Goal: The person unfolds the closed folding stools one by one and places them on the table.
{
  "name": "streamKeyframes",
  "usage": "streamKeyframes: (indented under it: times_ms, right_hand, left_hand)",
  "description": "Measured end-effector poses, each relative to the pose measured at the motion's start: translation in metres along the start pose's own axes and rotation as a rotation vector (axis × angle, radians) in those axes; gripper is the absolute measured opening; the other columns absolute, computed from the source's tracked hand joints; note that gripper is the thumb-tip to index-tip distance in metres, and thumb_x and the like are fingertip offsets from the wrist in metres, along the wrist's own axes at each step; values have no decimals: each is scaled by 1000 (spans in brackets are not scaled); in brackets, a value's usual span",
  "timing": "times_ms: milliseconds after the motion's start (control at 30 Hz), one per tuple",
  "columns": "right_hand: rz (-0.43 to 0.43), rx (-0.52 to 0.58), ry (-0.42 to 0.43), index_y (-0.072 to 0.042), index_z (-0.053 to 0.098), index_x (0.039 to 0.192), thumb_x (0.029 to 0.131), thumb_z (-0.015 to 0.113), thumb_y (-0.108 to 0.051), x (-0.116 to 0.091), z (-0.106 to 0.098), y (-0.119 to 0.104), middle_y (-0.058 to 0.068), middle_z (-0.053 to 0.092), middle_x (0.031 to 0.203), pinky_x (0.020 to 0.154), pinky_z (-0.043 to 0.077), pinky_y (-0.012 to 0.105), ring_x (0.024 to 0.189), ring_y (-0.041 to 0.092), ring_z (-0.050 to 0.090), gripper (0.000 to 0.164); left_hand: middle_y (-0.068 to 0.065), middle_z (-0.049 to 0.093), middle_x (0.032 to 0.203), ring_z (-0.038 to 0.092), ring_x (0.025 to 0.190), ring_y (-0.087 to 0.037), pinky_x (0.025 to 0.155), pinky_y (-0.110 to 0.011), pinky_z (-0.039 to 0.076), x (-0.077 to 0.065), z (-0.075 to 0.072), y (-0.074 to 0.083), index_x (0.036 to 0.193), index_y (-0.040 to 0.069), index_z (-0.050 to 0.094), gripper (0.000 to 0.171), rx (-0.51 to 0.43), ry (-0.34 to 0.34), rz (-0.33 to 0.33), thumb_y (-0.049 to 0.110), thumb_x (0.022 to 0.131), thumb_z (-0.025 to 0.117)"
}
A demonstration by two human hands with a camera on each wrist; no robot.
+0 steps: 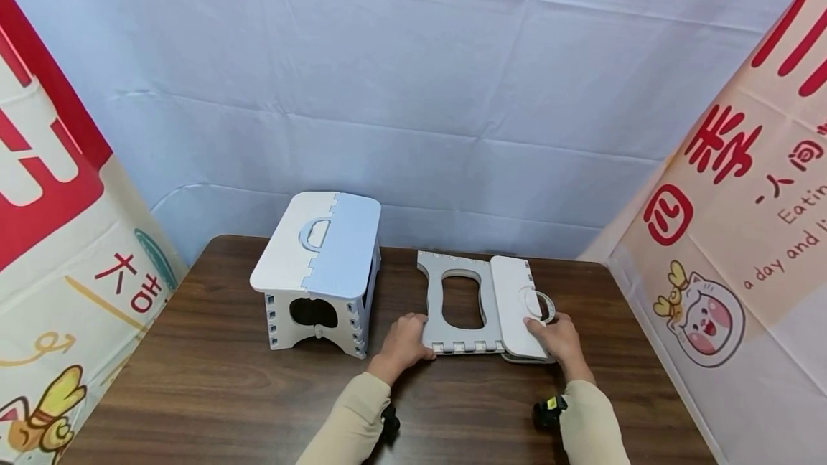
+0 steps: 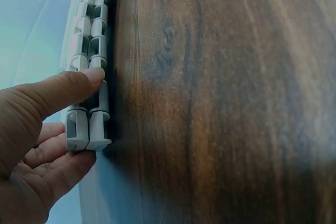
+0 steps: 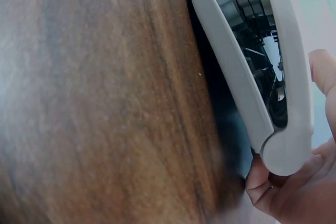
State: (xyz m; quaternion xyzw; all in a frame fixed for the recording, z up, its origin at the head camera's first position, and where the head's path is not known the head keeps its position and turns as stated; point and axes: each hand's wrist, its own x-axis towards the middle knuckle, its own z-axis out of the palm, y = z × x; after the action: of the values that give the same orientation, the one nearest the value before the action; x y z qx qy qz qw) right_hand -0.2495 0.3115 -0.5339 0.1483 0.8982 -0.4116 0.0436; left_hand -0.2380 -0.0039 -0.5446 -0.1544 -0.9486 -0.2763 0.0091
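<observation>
A folding step stool (image 1: 461, 265), white and grey, lies collapsed flat on the table. My left hand (image 1: 405, 342) holds its left end; in the left wrist view the thumb (image 2: 79, 84) lies across the stacked hinge knuckles (image 2: 89, 45) and the fingers curl beneath the corner. At the other end, my right hand (image 1: 561, 341) grips the white folded top panel (image 1: 513, 303) near the round carry handle (image 1: 548, 307). The right wrist view shows the folded panels (image 3: 294, 77) slightly parted, a fingertip tucked under their rounded end and the thumb on the outer face.
A second folding stool (image 1: 349, 242), opened out and upright, stands to the left with a white and light-blue top. The dark wooden table (image 1: 220, 379) meets a pale cloth backdrop (image 1: 413, 92) behind. Printed cloths hang on both sides.
</observation>
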Motion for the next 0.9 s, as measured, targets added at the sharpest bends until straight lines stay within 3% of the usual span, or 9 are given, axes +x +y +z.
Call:
streamKeyframes:
  times_ms: [433,733,900]
  right_hand:
    - [19,66,-18,23,28,131,86,62,-38,-5,-1,-3,38,47,114,77,46,44,95,38,53,83]
    - [93,241,-27,23,21,134,91,48,-28,-13,-5,3,40,28,132,97,29,54,119,46,33,72]
    - [96,279,-7,21,23,133,91,48,-27,-15,-4,6,37,28,131,98,28,53,119,44,31,68]
  left_hand:
    - [-15,62,107,61,91,-29,75,-33,50,-2,0,-2,117,2,62,71,-1,16,-3,27,57,90]
    - [-15,63,105,61,89,-28,74,-31,50,-2,4,-1,116,2,62,72,-6,31,-1,27,55,90]
    - [-14,63,107,62,88,-28,73,-31,50,-3,4,0,117,3,63,72,-2,27,-16,27,54,91]
